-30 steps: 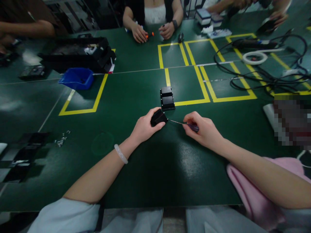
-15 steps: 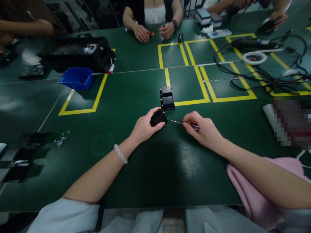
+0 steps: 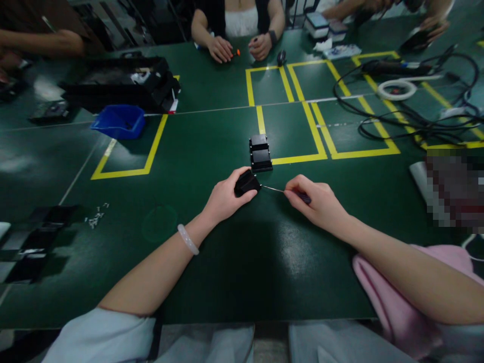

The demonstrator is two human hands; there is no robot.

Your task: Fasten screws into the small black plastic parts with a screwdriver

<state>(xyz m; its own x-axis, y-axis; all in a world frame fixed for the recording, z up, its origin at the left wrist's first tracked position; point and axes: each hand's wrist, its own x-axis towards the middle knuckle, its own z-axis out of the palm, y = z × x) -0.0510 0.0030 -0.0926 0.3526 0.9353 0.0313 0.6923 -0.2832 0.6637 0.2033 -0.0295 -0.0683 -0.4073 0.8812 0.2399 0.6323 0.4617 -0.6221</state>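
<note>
black casing [image 3: 245,185] is over the middle of the green surface [image 3: 242,272], gripped in the left hand [image 3: 229,195]. nearest the body, a pink cloth [image 3: 397,307] lies by the right forearm, and dark flat pieces [image 3: 28,268] sit far to the left, with a loose scatter of small screws [image 3: 96,218] just past them. a pale bracelet [image 3: 188,240] circles the left wrist. the right hand [image 3: 316,202] has its fingers curled round the dark handle of a screwdriver [image 3: 305,198]; the thin shaft points left, its tip at the casing's right end, though exact contact is too small to tell. just beyond stands a stepped black part [image 3: 260,159], near yellow tape [image 3: 298,161]. further off are a blue tray [image 3: 113,132] on the left, tangled black cables and a white coil [image 3: 382,91] on the right, then a co-worker's hands [image 3: 221,50] across the surface.
</note>
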